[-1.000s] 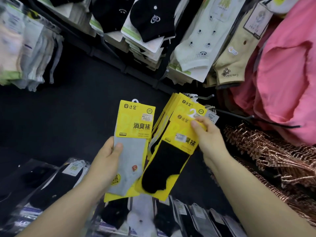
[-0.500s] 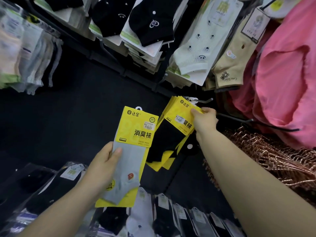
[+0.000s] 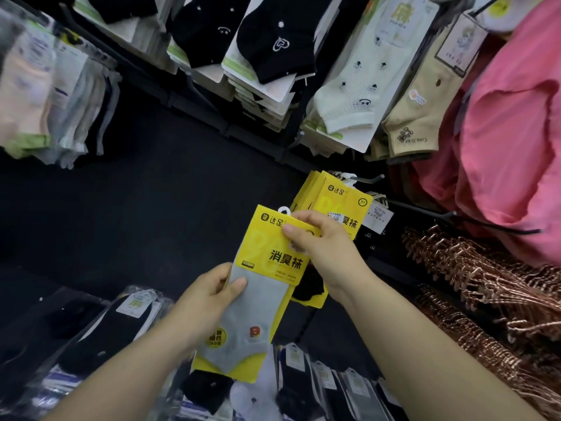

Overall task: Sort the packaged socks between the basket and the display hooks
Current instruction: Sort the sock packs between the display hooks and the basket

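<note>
At hook (image 3: 367, 179): black pack (image 3: 346, 197) hung; R hand (image 3: 329, 253) moved over, now gripping grey pack (image 3: 267, 250) w/ L hand (image 3: 206, 302), so it's next up.

Left hand (image 3: 209, 302), right hand (image 3: 329, 255): fingers (image 3: 237, 284) curled

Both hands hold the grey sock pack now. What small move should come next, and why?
Probably raise the grey sock pack toward the hook, since the right hand pinches its card top and matching yellow packs hang there.

"消臭袜" on yellow sock pack (image 3: 263, 294)
</note>
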